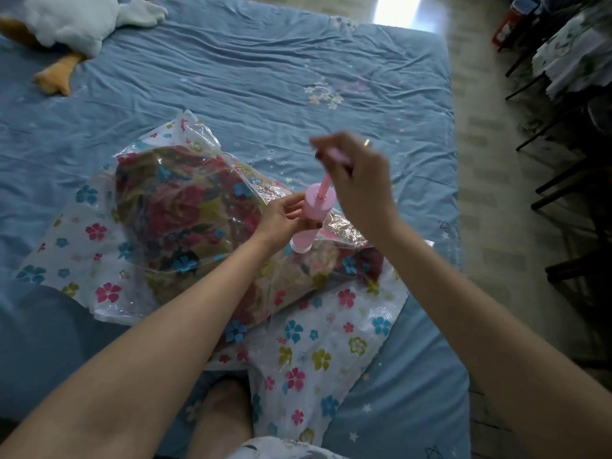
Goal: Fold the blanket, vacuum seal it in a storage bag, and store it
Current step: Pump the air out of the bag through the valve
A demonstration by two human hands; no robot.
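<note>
While the folded blanket (185, 220) lies sealed inside the flowered storage bag (308, 346) on the bed (265, 71) in front of us, we work the pink hand pump (316, 213) standing on the bag's valve. Our left hand (281, 217) curls around the pump barrel; our right hand (357, 180) grips the raised plunger handle. We judge the bundle soft, bulky and fairly light, its plastic slick and easy to puncture, so it is best held from underneath by the padded middle, not by the loose film edges.
</note>
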